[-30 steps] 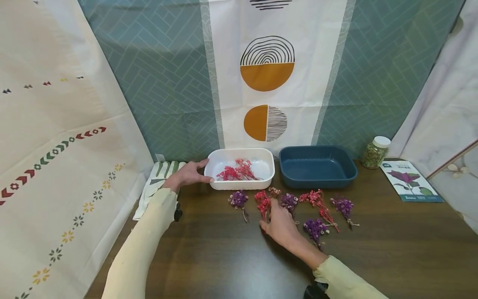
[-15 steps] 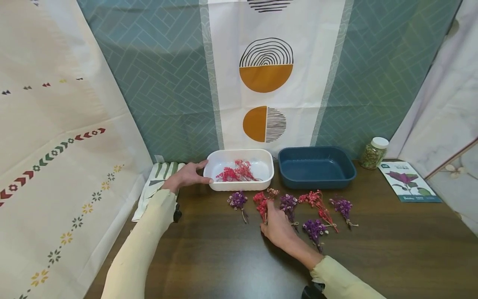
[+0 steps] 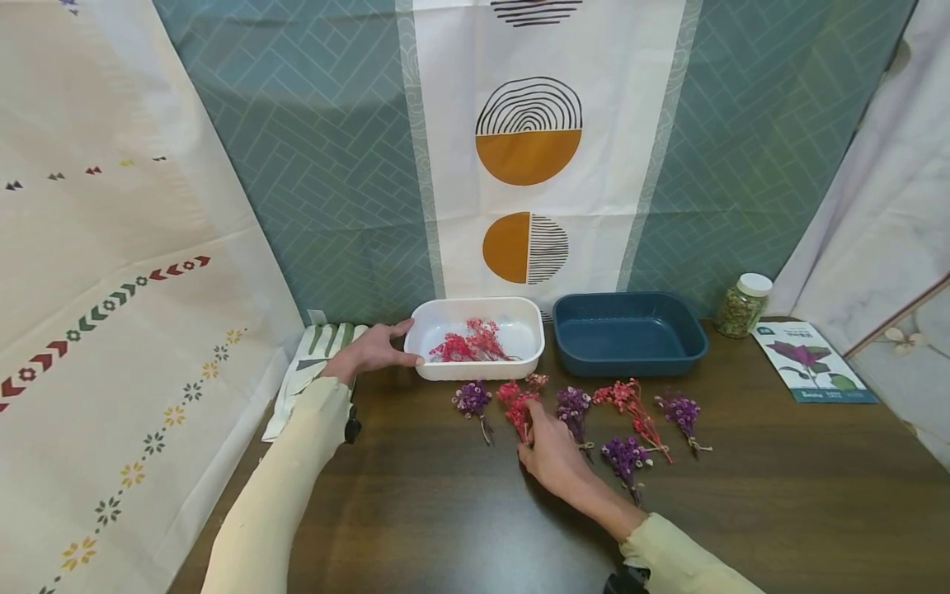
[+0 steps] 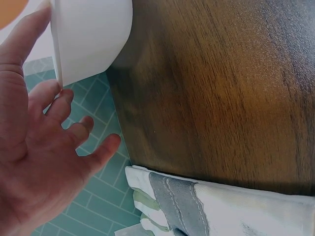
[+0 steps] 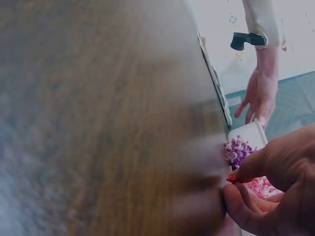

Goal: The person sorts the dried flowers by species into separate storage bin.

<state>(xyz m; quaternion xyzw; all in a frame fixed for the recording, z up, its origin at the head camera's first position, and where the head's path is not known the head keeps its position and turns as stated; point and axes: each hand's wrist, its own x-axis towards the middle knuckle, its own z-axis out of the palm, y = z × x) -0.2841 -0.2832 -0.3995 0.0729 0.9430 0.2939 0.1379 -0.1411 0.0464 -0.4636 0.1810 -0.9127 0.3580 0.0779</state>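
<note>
My left hand (image 3: 377, 348) holds the left end of a white tub (image 3: 529, 363), thumb and fingers at its rim. In the left wrist view, two fingertips meet the rim (image 4: 57, 59) while the other fingers stand free. Inside the tub lie red dried flowers (image 3: 475, 341). My right hand (image 3: 555, 450) pinches a bunch of red dried flowers (image 3: 514, 399) by its stems on the table, just in front of the tub. Red shows between thumb and finger (image 5: 241, 206) in the right wrist view. A small peach-coloured flower head (image 3: 537, 381) sits right beside that bunch.
Purple dried bunches (image 3: 472, 399), (image 3: 573, 404), (image 3: 626, 454), (image 3: 679, 410) and another red bunch (image 3: 627, 404) lie around the right hand. Behind stands a blue tub (image 3: 631, 365). A lidded jar (image 3: 744, 305) and a flower-picture packet (image 3: 814, 363) are at right, a folded striped cloth (image 3: 297, 388) at left.
The red bunch under my right hand has tipped a little to the left, and the peach-coloured flower head has shifted with it. My left hand stays on the white tub.
</note>
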